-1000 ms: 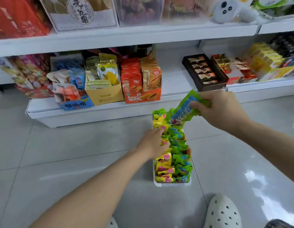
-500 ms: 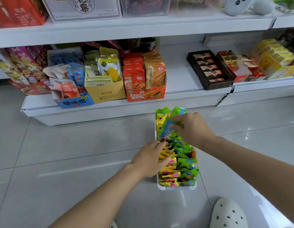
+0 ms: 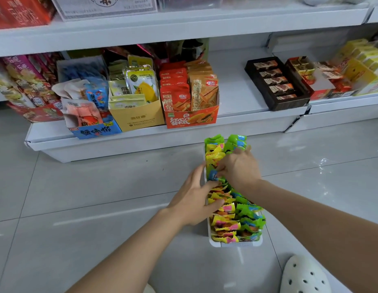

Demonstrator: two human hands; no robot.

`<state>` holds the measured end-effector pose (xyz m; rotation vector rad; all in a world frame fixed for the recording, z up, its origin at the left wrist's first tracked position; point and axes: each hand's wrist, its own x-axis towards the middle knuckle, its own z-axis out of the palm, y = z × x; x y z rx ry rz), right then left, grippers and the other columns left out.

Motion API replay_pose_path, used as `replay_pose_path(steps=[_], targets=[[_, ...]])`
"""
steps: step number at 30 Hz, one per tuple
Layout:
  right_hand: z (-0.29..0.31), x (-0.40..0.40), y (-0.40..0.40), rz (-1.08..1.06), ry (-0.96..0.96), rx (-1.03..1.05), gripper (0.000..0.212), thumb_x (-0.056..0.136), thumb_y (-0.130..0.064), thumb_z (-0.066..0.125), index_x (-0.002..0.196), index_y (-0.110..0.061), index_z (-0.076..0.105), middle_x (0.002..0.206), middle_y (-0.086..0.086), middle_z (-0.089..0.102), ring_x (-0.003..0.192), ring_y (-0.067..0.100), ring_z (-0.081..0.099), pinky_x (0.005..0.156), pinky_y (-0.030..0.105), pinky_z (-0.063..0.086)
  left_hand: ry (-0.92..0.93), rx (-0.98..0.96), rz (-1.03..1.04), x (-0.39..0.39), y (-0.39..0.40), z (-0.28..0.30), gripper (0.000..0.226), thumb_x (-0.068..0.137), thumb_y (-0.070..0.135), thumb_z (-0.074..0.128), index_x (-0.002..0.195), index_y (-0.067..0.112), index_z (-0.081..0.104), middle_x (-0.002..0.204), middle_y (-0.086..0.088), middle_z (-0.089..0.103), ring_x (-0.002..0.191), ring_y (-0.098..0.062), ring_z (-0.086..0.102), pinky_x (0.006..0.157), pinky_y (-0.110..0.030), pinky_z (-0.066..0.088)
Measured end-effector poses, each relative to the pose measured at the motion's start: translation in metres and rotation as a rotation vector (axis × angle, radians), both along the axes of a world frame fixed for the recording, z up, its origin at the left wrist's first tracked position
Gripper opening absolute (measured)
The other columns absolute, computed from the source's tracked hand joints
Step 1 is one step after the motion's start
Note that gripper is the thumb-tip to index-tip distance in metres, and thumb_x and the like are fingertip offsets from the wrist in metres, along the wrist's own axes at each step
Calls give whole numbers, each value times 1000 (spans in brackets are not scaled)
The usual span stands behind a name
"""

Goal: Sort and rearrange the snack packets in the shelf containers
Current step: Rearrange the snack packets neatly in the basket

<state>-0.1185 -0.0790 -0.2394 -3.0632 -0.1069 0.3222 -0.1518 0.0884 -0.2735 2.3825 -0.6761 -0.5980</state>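
Looking down from my head camera, nearest me is a white perforated shoe (image 3: 304, 275) on the grey tiled floor (image 3: 78, 197). Just ahead sits a narrow white tray (image 3: 235, 243) on the floor, packed with two rows of upright snack packets: yellow packets (image 3: 225, 226) down the left side and green packets (image 3: 250, 220) down the right.

My left hand (image 3: 194, 205) rests on the yellow row about midway along, fingers (image 3: 213, 205) fairly straight and spread, pressing the packets and holding none. My right hand (image 3: 238, 168) reaches across the far half of the tray, fingers curled down among the packets around a green-and-blue packet (image 3: 212, 175) in the left row; I judge it to be pinching that packet, though the tips are partly hidden.

Beyond the tray is the bottom shelf (image 3: 236, 96), holding an open blue box (image 3: 95, 129), a yellow box (image 3: 137, 115), an orange box (image 3: 190, 117) and a dark tray of chocolates (image 3: 276, 85). A gap lies between the orange box and the dark tray.

As I judge it, the sorting is well along: the near rows look tidy by colour, the far end is not yet settled, and the tray is not yet on the shelf.
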Motion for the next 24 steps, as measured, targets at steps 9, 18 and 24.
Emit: replay_pose_path(steps=[9,18,24], targets=[[11,15,-19,-99,-16,257,22,89,-35,66,109,-28,73,113,-3,69,109,22,60,89,34,49,12,-26,-13,6,-3,-5,57,95,50,52,144,23,41,156,13,17,143,-5,23,113,-22,28],[-16,20,-1,-44,-26,14,22,90,-37,64,106,-26,73,123,-1,54,121,24,43,99,39,34,31,8,-35,5,1,-10,61,93,49,55,147,27,37,160,14,15,147,-9,12,119,-31,21],[27,6,-35,-96,-62,479,12,95,-19,59,101,-9,64,102,7,70,94,31,62,75,35,45,71,175,-80,5,-8,9,66,95,51,52,151,27,27,163,8,10,150,-17,4,122,-37,11]])
